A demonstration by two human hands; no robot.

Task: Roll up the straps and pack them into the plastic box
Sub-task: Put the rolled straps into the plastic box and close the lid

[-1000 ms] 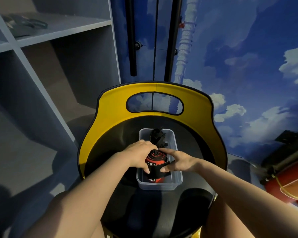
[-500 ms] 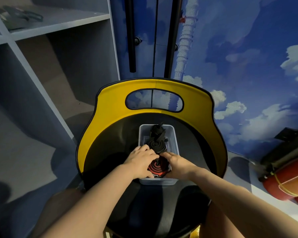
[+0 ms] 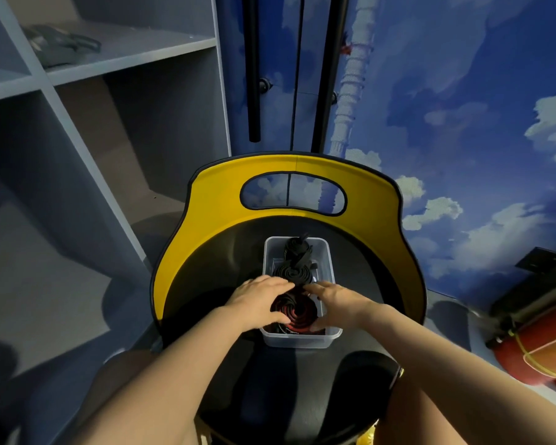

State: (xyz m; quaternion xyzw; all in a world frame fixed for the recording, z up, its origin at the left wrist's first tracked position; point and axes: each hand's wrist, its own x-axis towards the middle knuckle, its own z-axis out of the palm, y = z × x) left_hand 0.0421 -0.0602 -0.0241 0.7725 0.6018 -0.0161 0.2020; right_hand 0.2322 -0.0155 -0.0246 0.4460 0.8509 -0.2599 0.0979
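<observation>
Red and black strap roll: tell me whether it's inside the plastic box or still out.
Inside. The red and black strap roll sits below the plastic box rim at its near end, left hand and right hand pressing its sides.

strap roll (image 3: pixel 297 311): red-black | chair back (image 3: pixel 212 200): yellow | box (image 3: pixel 299 340): clear

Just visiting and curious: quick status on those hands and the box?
Left hand and right hand both pressing red-and-black strap roll into plastic box. Black rolls already inside. Nothing in the way.
</observation>
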